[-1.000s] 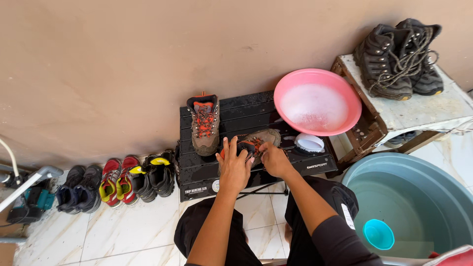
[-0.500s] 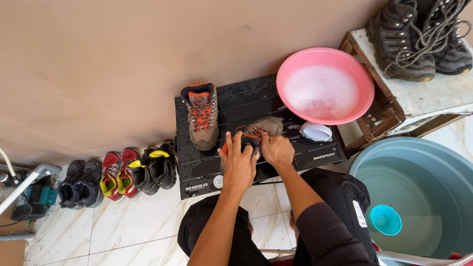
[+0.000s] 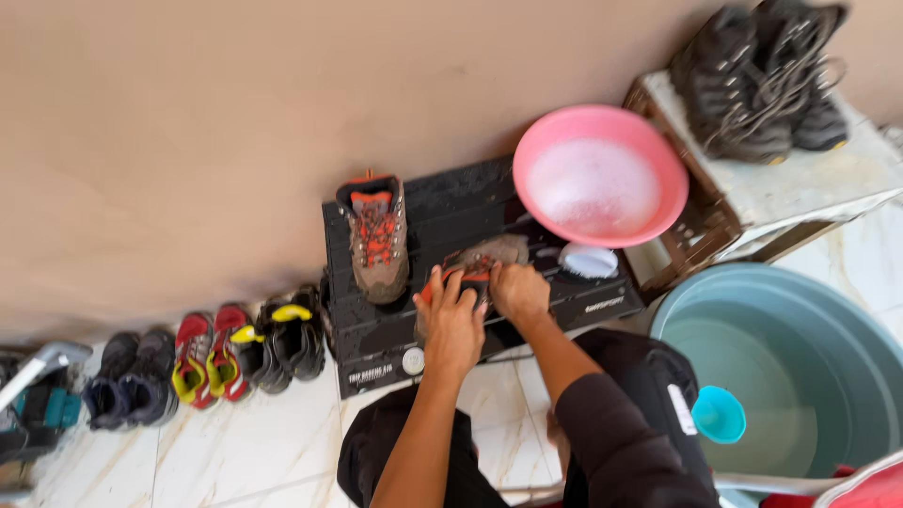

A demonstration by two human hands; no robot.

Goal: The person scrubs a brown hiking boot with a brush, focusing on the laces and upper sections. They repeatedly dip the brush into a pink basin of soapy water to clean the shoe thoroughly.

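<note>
Here, on a wet black crate against the tan wall at mid-frame, my left hand and right hand clasp a brown shoe, pink basin upper right.

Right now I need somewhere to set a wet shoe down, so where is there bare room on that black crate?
Free: the back strip of the black crate between the upright boot and pink basin. Crowded: the front, where the left hand and right hand grip a shoe beside a white brush.
</note>
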